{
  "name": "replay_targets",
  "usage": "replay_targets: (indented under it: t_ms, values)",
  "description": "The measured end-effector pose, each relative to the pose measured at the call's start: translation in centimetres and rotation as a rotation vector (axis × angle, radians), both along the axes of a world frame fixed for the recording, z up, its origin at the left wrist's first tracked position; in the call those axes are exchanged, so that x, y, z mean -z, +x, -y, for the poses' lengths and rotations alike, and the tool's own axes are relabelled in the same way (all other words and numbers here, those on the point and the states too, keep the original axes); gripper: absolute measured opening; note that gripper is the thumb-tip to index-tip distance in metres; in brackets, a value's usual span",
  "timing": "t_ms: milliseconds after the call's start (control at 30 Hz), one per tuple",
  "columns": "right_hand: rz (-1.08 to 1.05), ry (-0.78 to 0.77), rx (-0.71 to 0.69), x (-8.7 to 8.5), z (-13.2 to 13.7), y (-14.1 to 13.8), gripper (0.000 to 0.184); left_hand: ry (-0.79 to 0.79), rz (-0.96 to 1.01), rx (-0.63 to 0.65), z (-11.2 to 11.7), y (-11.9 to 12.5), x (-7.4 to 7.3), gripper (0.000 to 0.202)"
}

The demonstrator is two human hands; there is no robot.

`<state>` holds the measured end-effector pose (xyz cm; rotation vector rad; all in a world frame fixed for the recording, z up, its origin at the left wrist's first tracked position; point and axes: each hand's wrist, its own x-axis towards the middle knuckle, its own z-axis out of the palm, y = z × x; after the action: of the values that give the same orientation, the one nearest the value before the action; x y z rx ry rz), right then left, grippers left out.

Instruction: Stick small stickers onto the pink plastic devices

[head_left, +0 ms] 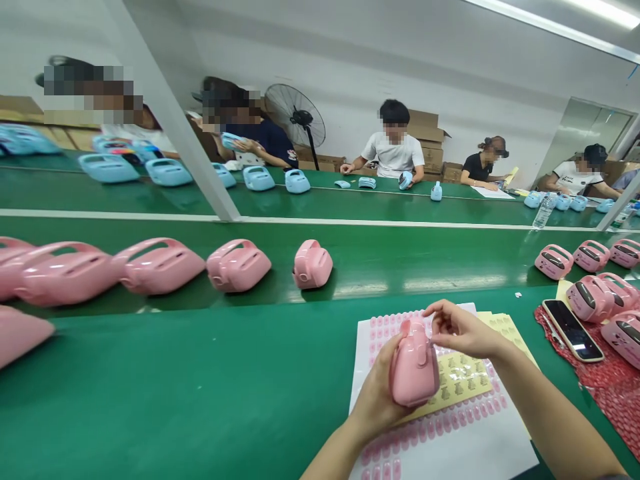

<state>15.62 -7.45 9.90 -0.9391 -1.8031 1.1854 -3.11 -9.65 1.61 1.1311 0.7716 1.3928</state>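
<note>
My left hand (377, 390) grips a pink plastic handled casing (414, 365), holding it upright just above the sticker sheets. My right hand (463, 328) hovers at the casing's top with thumb and fingers pinched together, touching its upper edge; whatever is in the pinch is too small to make out. Beneath lie a white sheet of small pink stickers (450, 427) and a yellow sheet of printed stickers (463, 377).
Several pink casings (239, 265) lie in a row on the green belt (200, 387). More pink casings (595, 297), a phone (573, 329) and red wrap (613, 383) sit at right. Blue casings (259, 178) and several seated workers line the far side.
</note>
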Motion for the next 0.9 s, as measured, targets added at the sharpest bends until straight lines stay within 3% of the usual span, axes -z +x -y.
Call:
replay_targets:
  t_ms: [133, 267, 500, 667, 767, 900]
  values:
    - [0.126, -0.042, -0.019, -1.2, 1.1, -1.0, 0.034, -0.009, 0.031, 0.059, 0.0, -0.5, -0.5, 0.074]
    - [0.195, -0.074, 0.015, -1.1, 1.2, -1.5, 0.037, 0.089, -0.185, 0.029, 0.1, -0.6, -0.9, 0.076]
    - [0.342, -0.025, 0.052, -1.9, 1.5, -2.6, 0.039, 0.189, -0.214, 0.015, -0.1, -1.0, 0.3, 0.081]
    - [0.452, 0.009, 0.052, -2.5, 1.9, -3.3, 0.042, 0.233, -0.169, -0.111, 0.4, -0.3, 0.9, 0.083]
    - [0.523, 0.089, 0.067, -2.3, 2.2, -3.6, 0.038, 0.243, -0.178, -0.041, 0.2, -0.7, 0.7, 0.084]
    - [0.606, 0.366, 0.077, -1.2, 2.6, -4.0, 0.032, 0.371, -0.374, -0.008, -0.5, -1.7, 0.8, 0.085]
